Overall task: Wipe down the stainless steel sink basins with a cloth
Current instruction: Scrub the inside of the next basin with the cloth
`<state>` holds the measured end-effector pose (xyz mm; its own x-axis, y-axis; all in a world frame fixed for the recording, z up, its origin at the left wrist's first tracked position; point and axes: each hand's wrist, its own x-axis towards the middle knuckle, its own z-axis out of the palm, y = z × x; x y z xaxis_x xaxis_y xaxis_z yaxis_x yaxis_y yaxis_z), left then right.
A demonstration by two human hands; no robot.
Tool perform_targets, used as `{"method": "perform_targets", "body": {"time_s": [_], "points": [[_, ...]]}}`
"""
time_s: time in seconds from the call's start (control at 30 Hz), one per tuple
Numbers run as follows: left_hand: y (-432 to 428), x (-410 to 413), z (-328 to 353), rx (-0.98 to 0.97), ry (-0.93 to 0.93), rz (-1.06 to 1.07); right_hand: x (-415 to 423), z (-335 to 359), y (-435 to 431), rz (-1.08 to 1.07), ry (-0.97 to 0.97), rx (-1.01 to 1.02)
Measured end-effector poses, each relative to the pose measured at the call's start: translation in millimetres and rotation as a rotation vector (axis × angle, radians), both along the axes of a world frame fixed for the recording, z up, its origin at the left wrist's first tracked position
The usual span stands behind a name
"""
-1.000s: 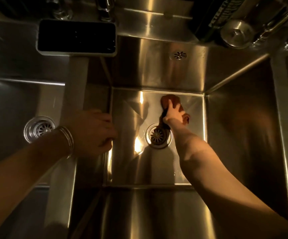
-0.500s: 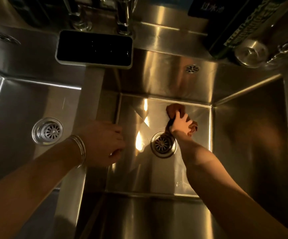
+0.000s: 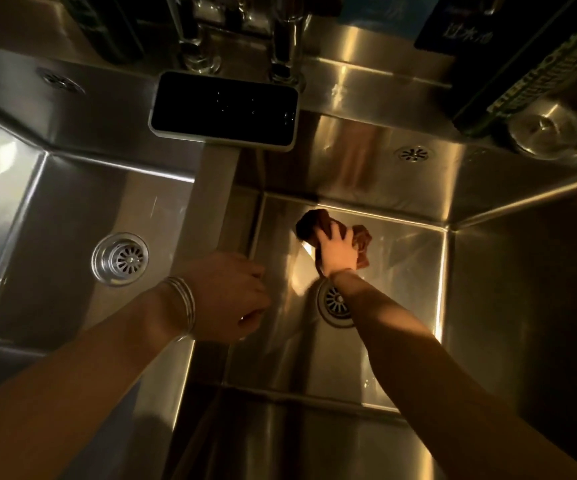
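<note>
A double stainless steel sink fills the head view. My right hand (image 3: pixel 338 250) reaches down to the floor of the right basin (image 3: pixel 401 271) and presses a crumpled reddish-brown cloth (image 3: pixel 311 225) against it, near the back wall and just behind the round drain (image 3: pixel 334 303). My left hand (image 3: pixel 230 296), with thin bangles on the wrist, rests with curled fingers on the divider (image 3: pixel 211 209) between the basins. It holds nothing that I can see. The left basin (image 3: pixel 55 237) lies beside it with its own drain (image 3: pixel 120 259).
A phone (image 3: pixel 223 109) with a dark screen lies on the back ledge above the divider. Two tap bases (image 3: pixel 242 39) stand behind it. Dark bottles and a metal lid (image 3: pixel 539 128) sit at the back right. An overflow vent (image 3: pixel 412 154) marks the right basin's back wall.
My right hand has pushed the cloth leftwards and farther back along the basin floor, away from the drain. My view has tilted up. My left hand stays on the divider.
</note>
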<state>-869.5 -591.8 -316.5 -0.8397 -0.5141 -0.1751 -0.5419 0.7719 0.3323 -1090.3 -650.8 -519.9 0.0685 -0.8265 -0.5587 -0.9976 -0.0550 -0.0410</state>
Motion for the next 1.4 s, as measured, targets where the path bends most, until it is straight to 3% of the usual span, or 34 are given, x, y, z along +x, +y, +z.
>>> {"method": "perform_targets", "body": {"time_s": [0.07, 0.13, 0.2, 0.27, 0.3, 0.4, 0.43, 0.57, 0.7, 0.87, 0.9, 0.97, 1.07, 1.13, 1.23, 1.27, 1.33, 1.4], "points": [[2, 0, 1, -0.01, -0.008, 0.004, 8, 6, 2, 0.166, -0.059, 0.021], [2, 1, 1, -0.019, -0.018, -0.003, 3, 21, -4, 0.224, -0.292, 0.132], [2, 1, 1, -0.026, -0.02, -0.012, -9, 38, -18, -0.083, -0.659, 0.307], [1, 0, 1, -0.04, -0.015, -0.005, -32, 49, -37, -0.435, -0.771, 0.39], [1, -1, 1, -0.049, -0.01, 0.004, -43, 53, -45, -0.506, -0.708, 0.375], [2, 0, 1, -0.054, -0.012, 0.002, -77, 40, -61, -0.47, -0.183, 0.097], [2, 0, 1, -0.057, -0.011, 0.0, -77, 37, -59, -0.525, -0.163, 0.026], [1, 0, 1, -0.072, -0.03, -0.006, -35, 15, -40, -0.437, -0.31, 0.137], [1, -1, -1, -0.09, 0.01, -0.001, 20, -12, -32, -0.448, -0.163, 0.104], [1, 0, 3, -0.028, -0.017, -0.022, 24, -23, 20, 0.498, -0.075, -0.025], [2, -1, 2, -0.026, -0.033, -0.016, 10, -24, 21, 0.569, -0.056, -0.026], [1, 0, 2, -0.047, -0.024, 0.006, -2, -20, 14, 0.457, -0.013, -0.045], [-1, -1, 2, -0.071, 0.001, 0.018, 18, -13, 11, 0.025, 0.013, -0.051], [1, -1, 0, -0.073, 0.013, 0.017, 36, -15, 28, 0.158, -0.022, -0.043], [1, 0, 0, -0.037, -0.031, -0.009, 20, -6, 55, 0.71, -0.275, -0.079], [0, 0, 1, -0.036, -0.036, -0.021, 6, -5, 56, 0.799, -0.356, -0.126], [0, 0, 0, -0.032, -0.029, -0.015, -16, -4, 46, 0.744, -0.306, -0.187], [1, 0, 0, -0.009, -0.01, 0.011, -35, -4, 33, 0.508, -0.158, -0.19]]}}
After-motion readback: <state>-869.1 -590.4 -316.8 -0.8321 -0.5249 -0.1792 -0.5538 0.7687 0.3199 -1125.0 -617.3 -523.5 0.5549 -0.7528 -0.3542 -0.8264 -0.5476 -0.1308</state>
